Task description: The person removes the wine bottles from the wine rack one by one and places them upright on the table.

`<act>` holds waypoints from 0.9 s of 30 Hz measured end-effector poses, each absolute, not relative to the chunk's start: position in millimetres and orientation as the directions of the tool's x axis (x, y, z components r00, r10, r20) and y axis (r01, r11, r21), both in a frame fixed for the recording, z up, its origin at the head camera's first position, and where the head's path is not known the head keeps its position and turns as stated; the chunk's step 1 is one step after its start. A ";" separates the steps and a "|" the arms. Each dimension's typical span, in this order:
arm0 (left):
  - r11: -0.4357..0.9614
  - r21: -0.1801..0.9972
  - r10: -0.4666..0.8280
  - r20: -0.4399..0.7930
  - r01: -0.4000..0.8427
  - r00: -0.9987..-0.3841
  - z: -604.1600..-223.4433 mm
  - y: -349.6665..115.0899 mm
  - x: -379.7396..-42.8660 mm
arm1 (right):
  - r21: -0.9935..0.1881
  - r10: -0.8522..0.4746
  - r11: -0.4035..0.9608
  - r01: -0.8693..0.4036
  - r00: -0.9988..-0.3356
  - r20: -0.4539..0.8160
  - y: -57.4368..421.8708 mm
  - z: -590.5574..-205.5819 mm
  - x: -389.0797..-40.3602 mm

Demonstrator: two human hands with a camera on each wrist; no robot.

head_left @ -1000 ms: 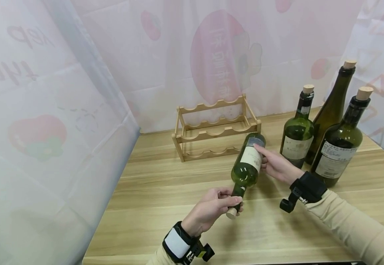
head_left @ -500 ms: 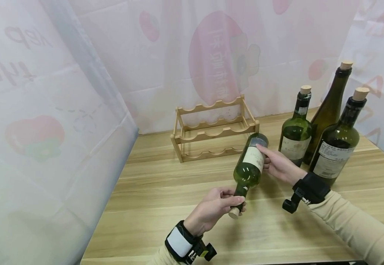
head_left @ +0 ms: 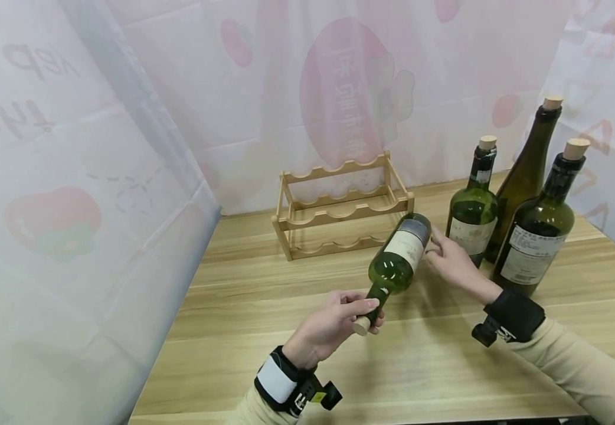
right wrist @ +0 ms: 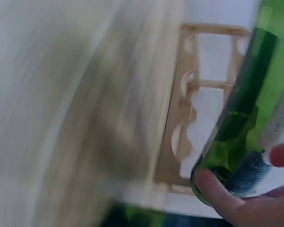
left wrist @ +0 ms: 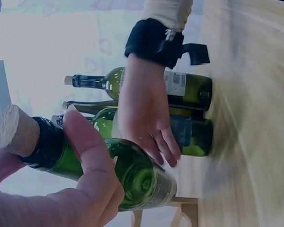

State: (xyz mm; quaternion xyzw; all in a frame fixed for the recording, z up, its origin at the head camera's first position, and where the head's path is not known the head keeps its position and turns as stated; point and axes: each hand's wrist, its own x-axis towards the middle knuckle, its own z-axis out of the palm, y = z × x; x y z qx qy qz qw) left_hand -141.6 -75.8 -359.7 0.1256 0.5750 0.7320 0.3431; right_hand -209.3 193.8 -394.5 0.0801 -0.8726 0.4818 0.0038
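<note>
A green wine bottle (head_left: 391, 270), corked and pale-labelled, is held tilted above the table, its neck toward me and its base toward the rack. My left hand (head_left: 334, 321) grips its neck just behind the cork (left wrist: 18, 130), thumb on top. My right hand (head_left: 456, 262) is at the bottle's base end, its fingers fairly straight in the left wrist view and not wrapped round the glass. In the right wrist view a fingertip (right wrist: 210, 184) lies against the base; whether it bears weight is hard to tell. Beyond the bottle stands a wooden wine rack (head_left: 339, 219) with scalloped rails.
To the right, close to my right hand, stand three corked bottles: a shorter green one (head_left: 472, 227), a tall slim one (head_left: 525, 159) and a broad one (head_left: 536, 248). A printed curtain (head_left: 265, 112) hangs behind the wooden table (head_left: 244, 330).
My right thumb has come off the label, and the right hand has shifted toward the bottle's base and right side. My left hand has moved the neck slightly left and up.
</note>
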 end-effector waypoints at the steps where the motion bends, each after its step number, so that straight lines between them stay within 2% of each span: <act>1: -0.101 0.931 0.645 -0.207 -0.351 -0.735 -357.3 -77.5 -142.0 | -0.763 -0.150 0.605 -0.228 -0.974 0.171 192.3 -395.5 -207.9; 2: -0.098 0.934 0.643 -0.204 -0.343 -0.738 -354.8 -79.1 -142.3 | -0.683 -0.169 0.666 -0.301 -0.952 0.256 190.4 -397.1 -207.0; 5: -0.087 0.940 0.632 -0.204 -0.330 -0.747 -347.4 -83.9 -142.5 | -0.502 -0.236 0.734 -0.456 -0.866 0.441 182.6 -402.2 -208.0; 10: -0.042 0.955 0.620 -0.205 -0.293 -0.757 -336.0 -91.6 -143.3 | -0.287 -0.301 0.779 -0.558 -0.734 0.609 172.8 -408.5 -214.9; 13: -0.006 0.969 0.618 -0.190 -0.247 -0.763 -328.7 -95.5 -145.1 | -0.215 -0.330 0.759 -0.614 -0.647 0.687 171.4 -410.9 -218.7; 16: 0.004 0.980 0.625 -0.156 -0.197 -0.765 -318.0 -98.9 -149.9 | -0.168 -0.343 0.733 -0.659 -0.571 0.746 172.6 -411.0 -224.0; 18: -0.001 0.988 0.647 -0.116 -0.152 -0.754 -309.8 -100.9 -154.2 | -0.160 -0.348 0.718 -0.677 -0.549 0.760 172.6 -409.8 -226.4; 24: -0.069 0.997 0.759 0.028 -0.037 -0.650 -289.2 -104.9 -169.9 | -0.215 -0.331 0.670 -0.710 -0.546 0.770 167.3 -407.6 -227.1; 27: -0.108 0.994 0.770 0.098 0.023 -0.630 -282.5 -101.4 -176.4 | -0.258 -0.301 0.650 -0.715 -0.554 0.776 163.5 -405.4 -226.1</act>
